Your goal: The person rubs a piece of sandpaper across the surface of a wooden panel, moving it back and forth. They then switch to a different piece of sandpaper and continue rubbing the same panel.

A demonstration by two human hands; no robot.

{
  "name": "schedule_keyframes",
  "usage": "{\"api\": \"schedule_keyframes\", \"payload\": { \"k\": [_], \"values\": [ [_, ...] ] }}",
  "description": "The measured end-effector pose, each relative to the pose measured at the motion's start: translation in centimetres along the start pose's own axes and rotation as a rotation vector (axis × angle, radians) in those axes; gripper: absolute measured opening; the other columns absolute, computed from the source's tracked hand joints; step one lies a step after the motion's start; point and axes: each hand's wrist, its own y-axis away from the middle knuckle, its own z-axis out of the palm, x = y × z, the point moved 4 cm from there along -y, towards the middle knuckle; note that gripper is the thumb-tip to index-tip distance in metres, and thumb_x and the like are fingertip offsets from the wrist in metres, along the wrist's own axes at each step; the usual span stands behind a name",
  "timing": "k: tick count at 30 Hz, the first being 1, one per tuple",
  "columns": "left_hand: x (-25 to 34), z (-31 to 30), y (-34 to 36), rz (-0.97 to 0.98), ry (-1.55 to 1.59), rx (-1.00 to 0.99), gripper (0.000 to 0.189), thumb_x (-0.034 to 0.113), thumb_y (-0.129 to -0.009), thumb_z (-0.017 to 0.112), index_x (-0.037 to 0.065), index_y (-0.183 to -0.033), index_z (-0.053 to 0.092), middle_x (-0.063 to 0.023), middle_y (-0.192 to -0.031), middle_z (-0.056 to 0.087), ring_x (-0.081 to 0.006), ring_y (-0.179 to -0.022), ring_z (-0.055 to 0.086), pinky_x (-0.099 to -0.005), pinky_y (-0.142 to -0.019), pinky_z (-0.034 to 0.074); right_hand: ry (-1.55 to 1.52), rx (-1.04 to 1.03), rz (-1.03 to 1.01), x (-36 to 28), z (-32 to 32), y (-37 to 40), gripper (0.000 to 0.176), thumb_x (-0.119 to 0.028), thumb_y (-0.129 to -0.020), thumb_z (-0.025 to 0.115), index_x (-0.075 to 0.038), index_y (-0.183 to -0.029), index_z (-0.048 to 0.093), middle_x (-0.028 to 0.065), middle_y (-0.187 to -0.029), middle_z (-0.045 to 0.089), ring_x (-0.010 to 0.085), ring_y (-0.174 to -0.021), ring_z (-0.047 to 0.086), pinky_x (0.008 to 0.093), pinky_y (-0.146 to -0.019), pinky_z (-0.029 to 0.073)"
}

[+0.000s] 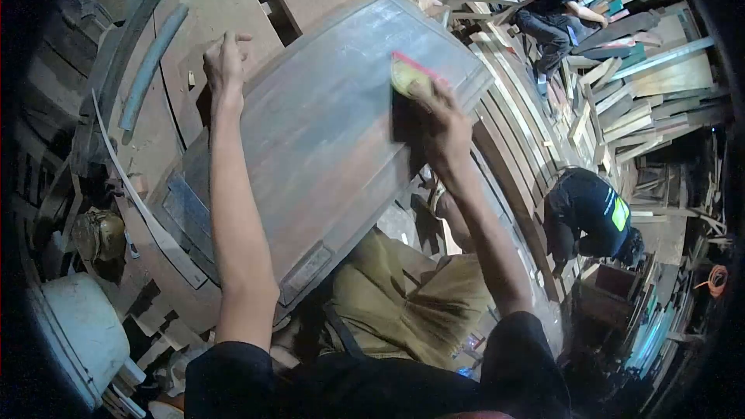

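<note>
Plainly, the wooden panel (pixel 326 147) lies in the middle, tilted, its long axis running from near left to far right. The left hand (pixel 225 66) curls its fingers over the panel's far-left edge. The right hand (pixel 442 128) grips a yellow, red-edged pad (pixel 409 77), pressing it flat near the panel's far-right end. A crouching person (pixel 594 209) works at right.

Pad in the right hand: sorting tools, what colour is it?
The pad is yellow-green with a red edge; head view.
</note>
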Motion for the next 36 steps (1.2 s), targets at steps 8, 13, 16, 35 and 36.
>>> {"api": "schedule_keyframes", "payload": {
  "k": [8, 13, 16, 35, 36],
  "values": [
    [-0.4, 0.0, -0.4, -0.014, -0.031, -0.005, 0.035, 0.033, -0.090, 0.048, 0.007, -0.090, 0.071, -0.0021, -0.068, 0.048, -0.0125, -0.064, 0.047, -0.0275, -0.058, 0.035, -0.092, 0.090, 0.071, 1.0, -1.9, -1.7, 0.038, -0.007, -0.081, 0.059, -0.007, -0.119, 0.065, 0.0203, -0.124, 0.058, 0.0353, -0.113, 0.058, 0.0402, -0.098, 0.047],
    [0.3, -0.1, -0.4, -0.034, -0.015, 0.010, 0.034, 0.032, -0.087, 0.049, 0.007, -0.088, 0.072, -0.0043, -0.068, 0.051, -0.0141, -0.066, 0.048, -0.0294, -0.061, 0.037, 0.280, -0.229, -0.366, -3.3, -0.5, 1.5, 0.038, -0.008, -0.083, 0.057, -0.012, -0.120, 0.067, 0.0210, -0.132, 0.055, 0.0326, -0.125, 0.053, 0.0418, -0.111, 0.035],
    [-0.1, -0.2, -0.4, -0.021, -0.038, 0.015, 0.037, 0.035, -0.086, 0.050, 0.006, -0.086, 0.072, -0.0090, -0.070, 0.057, -0.0199, -0.072, 0.054, -0.0338, -0.068, 0.042, 0.038, -0.043, 0.005, 2.2, -1.9, -0.2, 0.042, -0.006, -0.084, 0.056, -0.016, -0.124, 0.065, 0.0178, -0.135, 0.054, 0.0304, -0.128, 0.050, 0.0424, -0.112, 0.034],
    [0.8, -0.2, 0.5, -0.041, 0.018, 0.001, 0.031, 0.030, -0.092, 0.047, 0.010, -0.090, 0.070, 0.0044, -0.066, 0.035, -0.0047, -0.054, 0.035, -0.0210, -0.045, 0.026, 0.059, 0.133, 0.238, 3.9, -4.8, -3.2, 0.045, 0.000, -0.080, 0.055, -0.013, -0.122, 0.065, 0.0165, -0.131, 0.057, 0.0298, -0.118, 0.058, 0.0411, -0.106, 0.040],
    [0.4, -0.2, 0.0, -0.012, 0.015, 0.000, 0.031, 0.030, -0.092, 0.047, 0.010, -0.090, 0.070, 0.0043, -0.066, 0.035, -0.0048, -0.054, 0.035, -0.0211, -0.046, 0.026, 0.252, 0.116, -0.047, 3.7, -2.9, -2.0, 0.043, 0.000, -0.079, 0.056, -0.012, -0.119, 0.067, 0.0189, -0.128, 0.059, 0.0342, -0.116, 0.059, 0.0421, -0.101, 0.045]
  ]
}}
